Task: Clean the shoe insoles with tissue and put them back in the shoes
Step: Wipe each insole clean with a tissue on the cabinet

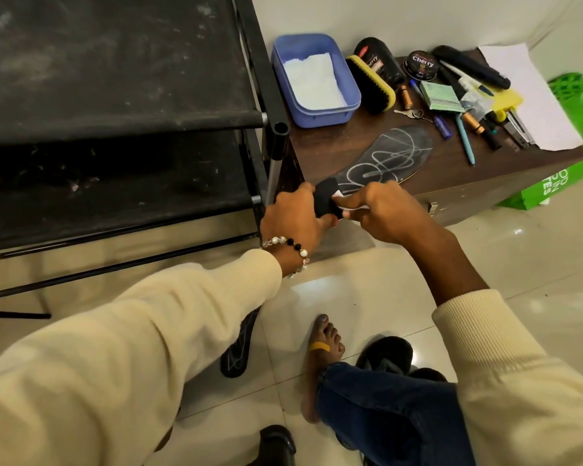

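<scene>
While the black foam insole with pale scribbled lines point(389, 159) lies flat on the dark brown wooden tabletop point(334, 142), its heel end hangs over the near edge, and my left hand point(292, 218) has its grip curled round that heel. My right hand point(384, 213) pinches a small white tissue point(345, 205) against the insole just beside it. A second black insole point(238, 351) lies on the glossy tiled floor point(317, 290), partly behind my left sleeve.

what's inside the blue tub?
The blue tub holds white tissue, lying flat and covering most of the bottom. Whether it is one sheet or a stack, and anything beneath it, cannot be seen.
</scene>
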Demonstrator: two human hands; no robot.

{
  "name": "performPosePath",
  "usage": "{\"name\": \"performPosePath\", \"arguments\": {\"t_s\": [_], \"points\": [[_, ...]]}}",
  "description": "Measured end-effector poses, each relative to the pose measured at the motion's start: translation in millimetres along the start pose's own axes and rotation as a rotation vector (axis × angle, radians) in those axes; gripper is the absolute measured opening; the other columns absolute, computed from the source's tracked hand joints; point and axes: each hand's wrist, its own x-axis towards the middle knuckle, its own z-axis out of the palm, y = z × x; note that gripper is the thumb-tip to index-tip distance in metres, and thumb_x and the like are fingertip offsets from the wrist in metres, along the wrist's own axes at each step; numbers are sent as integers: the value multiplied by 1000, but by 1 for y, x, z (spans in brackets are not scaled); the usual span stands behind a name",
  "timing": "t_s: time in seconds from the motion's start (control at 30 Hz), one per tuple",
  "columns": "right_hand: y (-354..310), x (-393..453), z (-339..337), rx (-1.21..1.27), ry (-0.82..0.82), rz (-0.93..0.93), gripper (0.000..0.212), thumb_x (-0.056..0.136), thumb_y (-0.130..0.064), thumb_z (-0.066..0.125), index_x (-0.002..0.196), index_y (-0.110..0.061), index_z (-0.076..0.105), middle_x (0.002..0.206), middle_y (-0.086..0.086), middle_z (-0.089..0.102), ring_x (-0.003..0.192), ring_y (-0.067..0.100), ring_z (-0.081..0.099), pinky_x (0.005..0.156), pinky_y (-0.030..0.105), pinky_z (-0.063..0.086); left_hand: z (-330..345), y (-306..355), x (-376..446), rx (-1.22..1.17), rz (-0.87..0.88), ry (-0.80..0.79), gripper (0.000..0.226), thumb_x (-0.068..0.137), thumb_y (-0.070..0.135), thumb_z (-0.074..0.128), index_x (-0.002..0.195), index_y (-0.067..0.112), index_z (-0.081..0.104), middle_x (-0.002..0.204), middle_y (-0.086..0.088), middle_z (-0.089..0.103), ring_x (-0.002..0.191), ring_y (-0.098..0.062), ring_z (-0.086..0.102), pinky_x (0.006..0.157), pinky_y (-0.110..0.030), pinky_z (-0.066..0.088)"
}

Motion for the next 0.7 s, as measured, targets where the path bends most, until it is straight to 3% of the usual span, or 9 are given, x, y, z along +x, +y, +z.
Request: {"name": "performPosePath", "arguments": {"t_s": [0.07,0.2,0.33,0.47,0.57,0.7], "points": [[-2,-2,1,-2,-35,-75,32,95,-25,56,126,-33,61,117,7,66,100,24,61,90,41,52,0,0,0,11,8,1,57,81,51,68,123,18,53,103,-7,65,90,-26,65,74,-40,57],[6,-2,-3,4,45,54,30,95,-31,56,123,-25,64,116,9,66,100,25,60,89,37,50,0,0,0,49,9,-2,57,82,49,68,126,17,52,105,-7,65,92,-26,64,75,-39,57],[0,-7,0,36,-37,-75,29,94,-24,58,121,-30,65,114,6,68,100,23,61,91,42,51,1,1,-1,50,22,5,57,81,53,67,124,18,52,104,-7,66,91,-26,65,74,-40,57],[11,-7,-4,9,27,44,30,94,-28,57,123,-26,64,117,8,66,103,25,61,92,41,50,-1,0,0,82,15,-5,57,83,50,67,127,17,51,104,-7,64,90,-25,64,73,-37,56],[5,-13,-1,32,-47,-60,31,94,-21,58,125,-26,63,118,7,66,101,23,60,91,39,50,-1,1,-1,84,25,-7,58,82,54,65,126,18,51,101,-7,65,89,-26,64,72,-40,57],[14,-14,-5,24,44,-3,32,94,-22,59,125,-28,62,122,8,65,106,27,60,93,44,50,-4,2,-2,102,26,-11,56,83,51,66,126,18,51,103,-7,64,91,-27,64,70,-36,54]]}}
